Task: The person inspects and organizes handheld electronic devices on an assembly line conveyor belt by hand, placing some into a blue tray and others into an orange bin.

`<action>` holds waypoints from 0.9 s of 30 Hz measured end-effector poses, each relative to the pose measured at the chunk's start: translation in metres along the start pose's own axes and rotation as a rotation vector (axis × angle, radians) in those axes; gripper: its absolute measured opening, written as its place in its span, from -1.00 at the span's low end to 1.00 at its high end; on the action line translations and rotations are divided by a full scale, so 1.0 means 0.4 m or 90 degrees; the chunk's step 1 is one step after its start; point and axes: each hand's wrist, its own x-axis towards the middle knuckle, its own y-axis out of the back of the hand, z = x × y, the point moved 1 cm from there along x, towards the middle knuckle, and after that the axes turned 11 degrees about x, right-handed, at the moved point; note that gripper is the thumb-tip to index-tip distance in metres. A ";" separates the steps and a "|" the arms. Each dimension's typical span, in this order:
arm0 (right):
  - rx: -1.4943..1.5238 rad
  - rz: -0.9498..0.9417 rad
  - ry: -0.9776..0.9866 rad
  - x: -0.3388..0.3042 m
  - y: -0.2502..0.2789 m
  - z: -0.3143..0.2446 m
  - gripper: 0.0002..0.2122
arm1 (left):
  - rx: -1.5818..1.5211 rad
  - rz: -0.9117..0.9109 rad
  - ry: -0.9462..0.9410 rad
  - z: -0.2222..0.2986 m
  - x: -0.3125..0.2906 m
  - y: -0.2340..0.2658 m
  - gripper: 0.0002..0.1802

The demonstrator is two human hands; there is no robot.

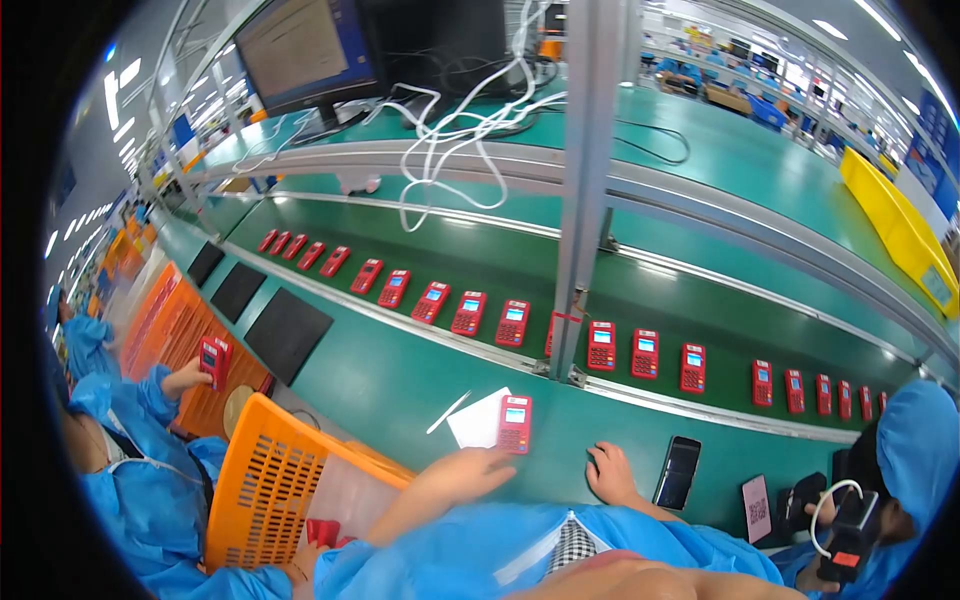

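A red card payment terminal (pixel 515 425) with a lit screen lies on the green workbench in front of me, its left side over a white sheet of paper (pixel 477 424). My left hand (pixel 478 474) is at the terminal's lower edge, fingers stretched out and slightly blurred; whether they touch it I cannot tell. Flat on the bench to the right rests my right hand (pixel 610 472), its fingers loosely bent and apart, holding nothing. A white pen (pixel 447 412) lies left of the paper. Right of my right hand is a dark smartphone (pixel 678 472).
Beyond the bench, a green conveyor (pixel 540 362) carries a row of red terminals, with a metal post (pixel 583 200) before it. An orange basket (pixel 262 480) stands left, beside a co-worker holding a terminal (pixel 214 360). At right, another person holds a black device (pixel 850 535).
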 end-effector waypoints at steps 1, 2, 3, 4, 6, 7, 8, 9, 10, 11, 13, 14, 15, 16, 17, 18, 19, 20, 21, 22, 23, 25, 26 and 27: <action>0.003 -0.008 0.007 -0.001 -0.007 0.003 -0.74 | 0.003 0.010 0.003 -0.005 -0.003 -0.001 -0.56; 0.005 -0.015 0.013 -0.002 -0.014 0.004 -0.74 | 0.007 0.019 0.003 -0.012 -0.002 -0.002 -0.55; 0.003 0.000 0.000 -0.002 -0.015 0.005 -0.74 | 0.017 0.008 -0.010 -0.013 -0.003 -0.002 -0.55; 0.009 -0.003 0.007 -0.001 -0.019 0.004 -0.74 | 0.015 -0.001 0.005 -0.014 -0.002 0.003 -0.55; 0.012 0.008 -0.002 0.006 -0.018 -0.006 -0.74 | 0.022 -0.025 0.007 -0.007 -0.007 0.012 -0.55; 0.012 -0.003 0.006 0.011 -0.013 -0.015 -0.73 | 0.005 -0.035 0.045 0.003 -0.008 0.021 -0.56; 0.013 -0.017 0.018 0.015 -0.012 -0.024 -0.73 | -0.013 -0.042 0.086 0.009 -0.013 0.029 -0.56; 0.010 0.002 -0.003 0.014 -0.013 -0.025 -0.73 | 0.000 -0.060 0.070 0.015 -0.015 0.034 -0.56; 0.010 0.003 0.010 0.016 -0.016 -0.030 -0.73 | -0.019 -0.059 0.098 0.022 -0.019 0.048 -0.56; 0.009 -0.004 0.030 0.018 -0.021 -0.029 -0.73 | -0.046 -0.051 0.132 0.017 -0.019 0.048 -0.57; 0.010 -0.005 0.021 0.024 -0.026 -0.028 -0.73 | -0.022 -0.033 0.088 -0.007 -0.021 0.039 -0.56; 0.013 -0.020 0.028 0.025 -0.028 -0.029 -0.73 | -0.011 -0.002 0.055 -0.015 -0.020 0.037 -0.56; 0.011 -0.008 0.015 0.025 -0.028 -0.030 -0.73 | -0.003 -0.013 0.045 -0.015 -0.019 0.039 -0.56; 0.015 -0.013 0.024 0.027 -0.029 -0.034 -0.73 | 0.005 -0.015 0.050 -0.014 -0.020 0.045 -0.56; 0.020 -0.018 0.034 0.028 -0.029 -0.037 -0.73 | 0.013 -0.015 0.055 -0.013 -0.021 0.050 -0.56; 0.018 -0.008 0.024 0.029 -0.026 -0.041 -0.73 | 0.020 -0.023 0.046 -0.012 -0.020 0.053 -0.56; 0.022 -0.011 0.029 0.030 -0.025 -0.044 -0.73 | 0.025 -0.013 0.044 -0.013 -0.022 0.051 -0.56; 0.026 -0.013 0.035 0.031 -0.025 -0.047 -0.74 | 0.031 -0.002 0.042 -0.013 -0.023 0.052 -0.57; 0.026 -0.008 0.031 0.033 -0.027 -0.049 -0.74 | 0.034 -0.006 0.039 -0.012 -0.023 0.055 -0.57; 0.027 -0.013 0.031 0.033 -0.030 -0.045 -0.74 | 0.024 -0.005 0.043 -0.012 -0.024 0.052 -0.57; 0.028 -0.020 0.033 0.033 -0.033 -0.040 -0.74 | 0.013 -0.004 0.050 -0.013 -0.023 0.048 -0.58; 0.033 -0.017 0.037 0.036 -0.047 -0.029 -0.74 | 0.009 -0.009 0.063 -0.020 -0.020 0.050 -0.58; 0.038 -0.020 0.043 0.039 -0.055 -0.037 -0.73 | 0.000 -0.012 0.080 -0.029 -0.029 0.051 -0.58; 0.042 -0.040 0.053 0.041 -0.062 -0.044 -0.73 | -0.014 -0.005 0.097 -0.031 -0.031 0.060 -0.58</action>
